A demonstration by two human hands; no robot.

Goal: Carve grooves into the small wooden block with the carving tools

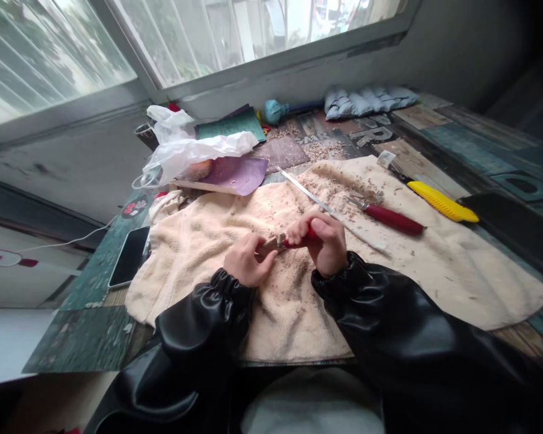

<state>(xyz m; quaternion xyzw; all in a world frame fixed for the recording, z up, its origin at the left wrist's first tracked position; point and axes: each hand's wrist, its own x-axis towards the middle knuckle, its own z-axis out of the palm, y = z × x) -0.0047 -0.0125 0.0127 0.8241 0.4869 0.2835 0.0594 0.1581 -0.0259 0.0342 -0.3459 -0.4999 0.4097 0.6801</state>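
My left hand is closed around a small brown piece of wood above the beige towel. In my right hand is a red-handled carving tool, its front end pointing left against the wood. The tool's tip is too small to make out. Wood shavings lie over the towel around both hands. To the right, a second red-handled knife rests on the towel, and a thin ruler lies slanting just behind my right hand.
A yellow cutter lies at the right. At the left are a phone, a white plastic bag and purple sandpaper. A grey-blue padded bundle sits by the wall under the window.
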